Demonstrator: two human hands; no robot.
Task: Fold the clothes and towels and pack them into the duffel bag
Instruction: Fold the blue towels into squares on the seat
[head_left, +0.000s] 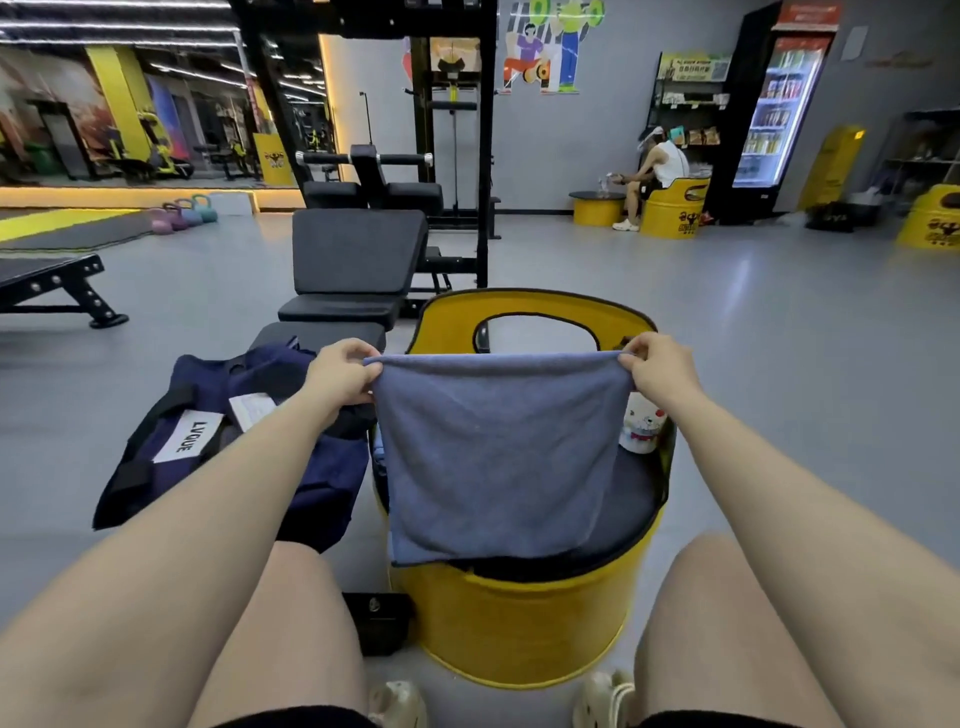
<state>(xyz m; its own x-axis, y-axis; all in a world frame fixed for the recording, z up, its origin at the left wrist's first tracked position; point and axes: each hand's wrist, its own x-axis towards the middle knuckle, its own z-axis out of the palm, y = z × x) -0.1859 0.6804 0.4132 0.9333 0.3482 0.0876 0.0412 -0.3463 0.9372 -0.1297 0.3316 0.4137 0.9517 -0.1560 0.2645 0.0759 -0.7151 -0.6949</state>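
Blue terry, one towel (498, 452), hangs upright over the yellow drum seat (519, 623), top edge level, long axis vertical. Left hand (340, 371) and right hand (657, 366) fingers each pinch a top corner. One navy duffel (218, 441) lies left.

Bare forearms with no sleeves, watch or rings, ending in the left hand (340, 375) and right hand (658, 370). Bare thighs below black shorts (311, 717). Cream perforated clog sandals (605, 699) on both feet, either side of the yellow drum seat (519, 629).
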